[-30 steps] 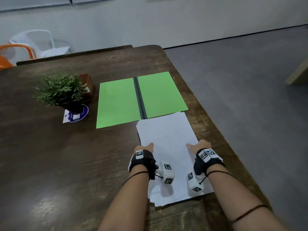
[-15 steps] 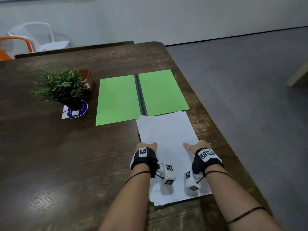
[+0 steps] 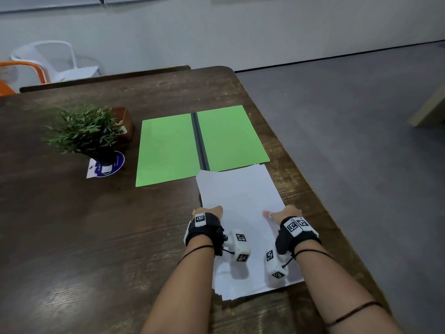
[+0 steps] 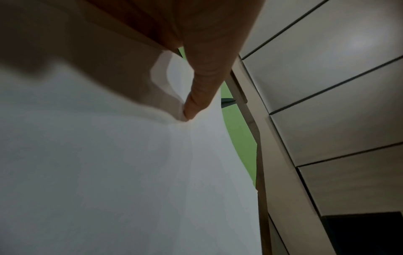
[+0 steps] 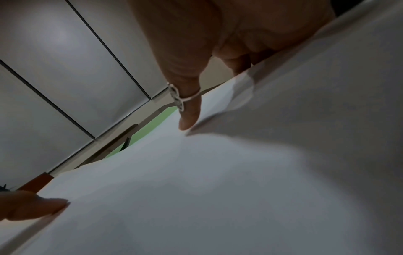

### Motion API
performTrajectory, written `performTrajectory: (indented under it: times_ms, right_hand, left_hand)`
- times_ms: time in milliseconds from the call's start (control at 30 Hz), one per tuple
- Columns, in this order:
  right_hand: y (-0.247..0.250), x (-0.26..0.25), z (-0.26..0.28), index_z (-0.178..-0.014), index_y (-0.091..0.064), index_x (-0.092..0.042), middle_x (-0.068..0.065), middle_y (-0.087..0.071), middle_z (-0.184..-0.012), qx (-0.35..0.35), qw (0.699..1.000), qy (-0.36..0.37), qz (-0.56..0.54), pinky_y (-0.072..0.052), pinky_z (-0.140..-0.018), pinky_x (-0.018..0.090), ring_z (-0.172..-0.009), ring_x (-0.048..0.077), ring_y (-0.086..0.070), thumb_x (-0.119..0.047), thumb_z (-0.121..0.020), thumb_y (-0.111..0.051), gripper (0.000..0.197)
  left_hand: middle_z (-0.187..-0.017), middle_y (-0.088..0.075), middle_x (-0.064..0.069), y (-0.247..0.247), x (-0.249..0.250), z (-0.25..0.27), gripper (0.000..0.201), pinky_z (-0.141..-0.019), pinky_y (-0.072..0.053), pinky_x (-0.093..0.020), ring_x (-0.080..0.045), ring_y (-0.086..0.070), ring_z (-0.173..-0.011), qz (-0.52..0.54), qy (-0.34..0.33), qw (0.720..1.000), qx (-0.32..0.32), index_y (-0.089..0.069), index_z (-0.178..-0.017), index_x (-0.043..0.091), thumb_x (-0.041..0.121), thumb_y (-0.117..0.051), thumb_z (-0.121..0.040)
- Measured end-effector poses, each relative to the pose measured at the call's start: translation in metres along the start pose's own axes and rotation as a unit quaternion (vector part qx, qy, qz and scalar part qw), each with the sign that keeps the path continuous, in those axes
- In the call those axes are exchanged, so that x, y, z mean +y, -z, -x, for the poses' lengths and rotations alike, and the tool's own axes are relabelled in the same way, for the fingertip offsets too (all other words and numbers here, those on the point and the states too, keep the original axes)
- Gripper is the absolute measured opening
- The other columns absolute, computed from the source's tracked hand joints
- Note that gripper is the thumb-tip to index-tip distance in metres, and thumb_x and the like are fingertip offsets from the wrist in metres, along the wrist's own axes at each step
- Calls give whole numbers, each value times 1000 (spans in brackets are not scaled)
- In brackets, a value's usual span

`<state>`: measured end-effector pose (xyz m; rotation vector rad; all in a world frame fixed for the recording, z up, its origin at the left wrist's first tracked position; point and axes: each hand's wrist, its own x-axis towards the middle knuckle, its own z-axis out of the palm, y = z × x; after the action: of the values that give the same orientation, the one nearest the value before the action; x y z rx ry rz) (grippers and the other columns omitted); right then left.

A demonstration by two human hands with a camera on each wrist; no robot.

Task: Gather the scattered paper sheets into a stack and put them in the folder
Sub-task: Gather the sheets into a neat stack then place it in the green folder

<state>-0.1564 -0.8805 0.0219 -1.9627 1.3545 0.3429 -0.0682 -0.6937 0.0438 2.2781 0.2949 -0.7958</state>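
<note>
A stack of white paper sheets (image 3: pixel 240 201) lies on the dark wooden table (image 3: pixel 96 237) near its right edge. Its far edge overlaps the near edge of the open green folder (image 3: pixel 168 148). My left hand (image 3: pixel 208 211) holds the stack's left side, with the thumb (image 4: pixel 196 96) on the top sheet (image 4: pixel 109 172) and the fingers hidden beneath. My right hand (image 3: pixel 283 212) holds the right side the same way, its ringed thumb (image 5: pixel 189 113) pressing on the paper (image 5: pixel 218 189). The sheets' near ends are slightly fanned.
A potted plant (image 3: pixel 81 131) stands on a round blue card (image 3: pixel 107 165) left of the folder, with a brown box (image 3: pixel 125 124) behind it. The table's right edge (image 3: pixel 313 189) runs close beside the stack. White and orange chairs (image 3: pixel 48 61) stand beyond the table.
Both hands stay at the stack's sides, and their thumbs have crept slightly inward over the top sheet. The stack lies about where it was.
</note>
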Motion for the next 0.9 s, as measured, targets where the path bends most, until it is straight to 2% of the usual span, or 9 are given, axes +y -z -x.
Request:
performTrajectory:
  times_ms: [100,233,333,467,600,700,800,867,900]
  right_hand:
    - [-2,0,1,-110,-58,-1,15,-61,-119,-11,1000,3,-2,-45,-80,31,-105,32,-58,-48,-75,-70,61]
    - [-5,-1,1,-113,-59,-2,15,-59,-123,-6,1000,9,4,-49,-91,38,-110,32,-57,-50,-71,-72,65]
    - [-5,-2,2,-120,-54,1,17,-51,-134,5,1000,2,14,-45,-95,37,-124,31,-47,-48,-74,-72,68]
    - [-6,-4,2,-128,-43,5,20,-45,-137,28,1000,6,-10,-45,-91,35,-125,31,-46,-39,-74,-76,76]
    - [-7,-2,1,-132,-35,2,19,-41,-139,34,999,8,-21,-44,-94,39,-126,32,-44,-37,-73,-77,82]
    - [-7,-1,-1,-132,-37,0,17,-44,-137,36,999,10,-24,-43,-95,39,-125,33,-45,-39,-73,-76,81]
    - [-7,2,-2,-132,-37,-1,16,-45,-137,30,999,6,-38,-43,-94,40,-124,34,-46,-39,-75,-75,78]
    - [-9,5,-5,-131,-37,-1,17,-48,-134,29,998,10,-60,-44,-94,42,-122,35,-48,-38,-75,-75,77]
    - [-9,6,-5,-129,-39,-1,17,-50,-132,29,997,15,-74,-45,-93,42,-120,35,-50,-36,-75,-76,74]
  left_hand:
    - [-79,-66,-2,2,2,-3,30,-71,-44,-29,-25,-61,-78,4,13,1000,-24,-64,-83,15,42,-53,-74]
    - [-68,-67,-1,2,3,-8,30,-79,-50,-31,-24,-65,-74,19,22,999,-40,-65,-71,14,43,-58,-73]
    - [-72,-65,-1,0,3,-11,27,-74,-49,-29,-24,-63,-74,3,15,999,-36,-65,-76,13,38,-56,-71]
    - [-69,-56,-1,-1,4,-7,15,-66,-40,-27,-27,-55,-74,7,7,1000,-22,-58,-77,13,27,-55,-80]
    - [-70,-60,-3,-2,4,-12,16,-58,-40,-27,-26,-54,-69,13,12,1000,-26,-61,-72,11,25,-56,-78]
    - [-72,-65,-1,-8,3,-24,22,-74,-51,-28,-23,-59,-68,15,6,999,-32,-63,-69,13,34,-58,-69]
    - [-88,-65,-2,-12,6,-32,34,-82,-52,-29,-25,-63,-85,54,1,998,-30,-66,-97,14,37,-66,-72]
    - [-117,-61,-8,-10,12,-29,49,-86,-47,-25,-25,-59,-109,46,-4,998,-47,-55,-124,6,35,-63,-85]
    - [-129,-55,-11,-10,14,-30,52,-91,-44,-26,-25,-54,-118,50,-11,998,-47,-50,-129,3,33,-62,-88]
